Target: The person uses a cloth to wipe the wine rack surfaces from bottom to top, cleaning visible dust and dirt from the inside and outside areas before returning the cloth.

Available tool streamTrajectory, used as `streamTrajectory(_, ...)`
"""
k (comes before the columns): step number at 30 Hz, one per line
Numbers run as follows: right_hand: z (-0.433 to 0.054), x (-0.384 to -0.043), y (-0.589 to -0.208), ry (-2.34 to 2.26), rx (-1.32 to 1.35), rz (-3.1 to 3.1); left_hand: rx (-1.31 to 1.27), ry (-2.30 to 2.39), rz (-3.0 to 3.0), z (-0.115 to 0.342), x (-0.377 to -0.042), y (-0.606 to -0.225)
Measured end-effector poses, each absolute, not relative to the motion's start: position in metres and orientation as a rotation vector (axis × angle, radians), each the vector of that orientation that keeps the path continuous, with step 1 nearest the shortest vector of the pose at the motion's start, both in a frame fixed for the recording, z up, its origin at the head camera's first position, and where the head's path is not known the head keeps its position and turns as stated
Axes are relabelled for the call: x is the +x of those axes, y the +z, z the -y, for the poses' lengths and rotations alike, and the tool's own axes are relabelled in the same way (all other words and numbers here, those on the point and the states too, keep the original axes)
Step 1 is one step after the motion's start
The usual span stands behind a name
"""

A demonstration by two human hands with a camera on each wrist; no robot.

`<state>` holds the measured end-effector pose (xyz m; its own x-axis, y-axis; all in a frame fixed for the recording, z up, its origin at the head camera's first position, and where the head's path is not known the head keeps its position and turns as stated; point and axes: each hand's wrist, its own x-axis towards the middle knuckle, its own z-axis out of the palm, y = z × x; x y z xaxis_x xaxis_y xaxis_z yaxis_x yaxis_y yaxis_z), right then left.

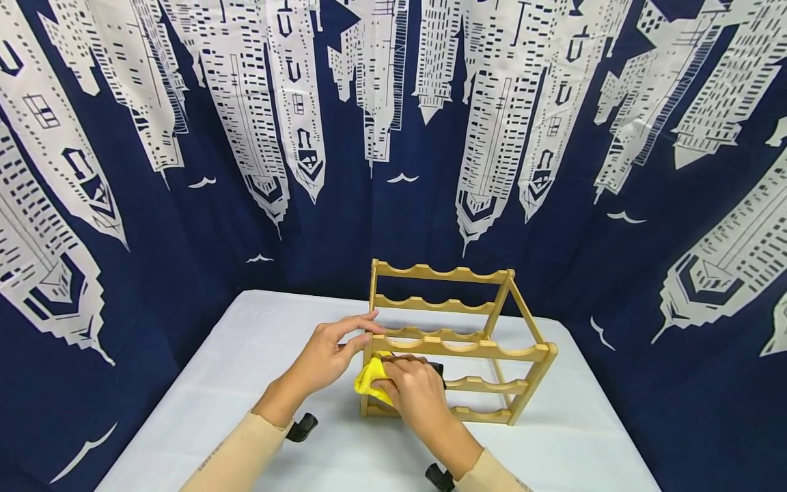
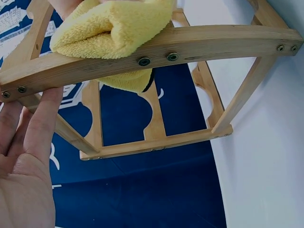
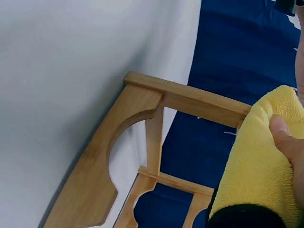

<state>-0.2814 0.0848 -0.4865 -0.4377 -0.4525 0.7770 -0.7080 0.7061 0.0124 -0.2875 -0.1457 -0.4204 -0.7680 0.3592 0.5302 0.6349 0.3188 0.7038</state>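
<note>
A wooden wine rack (image 1: 461, 348) with scalloped rails stands upright on the white table. My left hand (image 1: 328, 348) touches its upper front left corner; in the left wrist view the fingers of that hand (image 2: 28, 137) lie against the end of a post. With my right hand (image 1: 418, 393) I grip a yellow cloth (image 1: 371, 377) around the rack's front left post. The left wrist view shows the cloth (image 2: 114, 31) folded over that post, with part hanging behind it. In the right wrist view my thumb presses the cloth (image 3: 261, 166); the other fingers are hidden.
The white tablecloth (image 1: 246, 369) covers the table around the rack. Behind hangs a navy curtain (image 1: 344, 225) with white building prints. Black camera mounts (image 1: 302, 428) are strapped at both wrists.
</note>
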Motion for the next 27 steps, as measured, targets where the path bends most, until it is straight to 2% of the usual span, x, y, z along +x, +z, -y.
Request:
streamTrajectory(15,-0.104,-0.276,-0.481,0.159,0.884,2.127,-0.901,-1.442,2.313,0.145,-0.289,-0.419)
streamTrajectory(27,-0.133,-0.273,-0.484,0.246,0.873,2.072,-0.906,-1.449,2.324,0.143,-0.286,-0.415)
